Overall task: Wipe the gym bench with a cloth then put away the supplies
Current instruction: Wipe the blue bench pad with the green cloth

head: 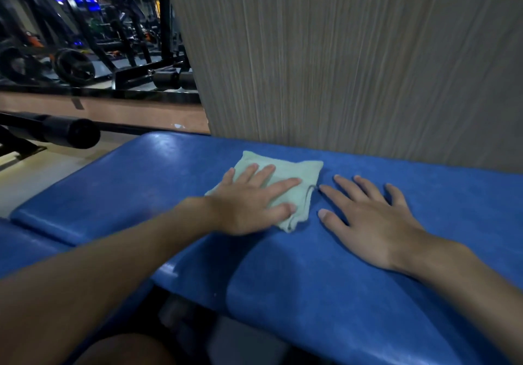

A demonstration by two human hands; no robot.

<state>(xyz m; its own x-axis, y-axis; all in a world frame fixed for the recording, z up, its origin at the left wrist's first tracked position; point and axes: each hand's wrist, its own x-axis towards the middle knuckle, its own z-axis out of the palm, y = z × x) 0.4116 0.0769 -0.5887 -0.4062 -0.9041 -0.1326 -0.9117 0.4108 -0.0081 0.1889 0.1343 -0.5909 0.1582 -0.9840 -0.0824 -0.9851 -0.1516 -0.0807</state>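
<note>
1 pale green cloth [285,183] on blue desk [396,294]. 2 hands: left hand [249,203] flat on cloth, grip spread; right hand [368,223] flat on desk just beside it, grip spread.

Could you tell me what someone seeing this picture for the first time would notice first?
The bright blue gym bench fills the lower half of the view, with a pale green cloth lying folded near its middle. The left hand lies flat on the cloth, and the right hand lies flat on the bare pad just beside it. Behind the bench stands a grey wood-grain panel, with dark weight machines at upper left.
</note>
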